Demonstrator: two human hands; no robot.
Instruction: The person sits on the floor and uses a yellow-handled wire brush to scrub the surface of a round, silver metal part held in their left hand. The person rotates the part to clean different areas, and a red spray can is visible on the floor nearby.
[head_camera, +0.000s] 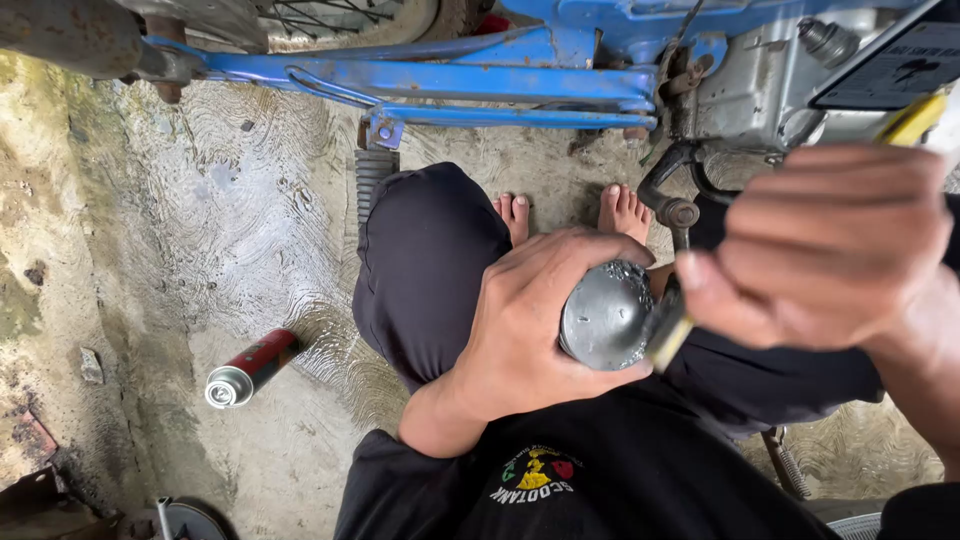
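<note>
grey metal part (605, 315) | left hand (530, 320) cupping | right hand (830, 245) fisted on tool (668, 335)

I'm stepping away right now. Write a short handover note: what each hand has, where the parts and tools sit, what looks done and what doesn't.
Left hand: wrapped around a rounded grey metal part, held over the lap.
Right hand: closed on a yellow-handled tool, its end against the part's edge.
Around: blue motorcycle frame just ahead, engine casing on the right; a red spray can lies on its side on the wet concrete floor, out of hand.
Done: the part is in hand, apart from the bike.
Left: work with the tool on the part looks under way; how far it has got cannot be told.
</note>
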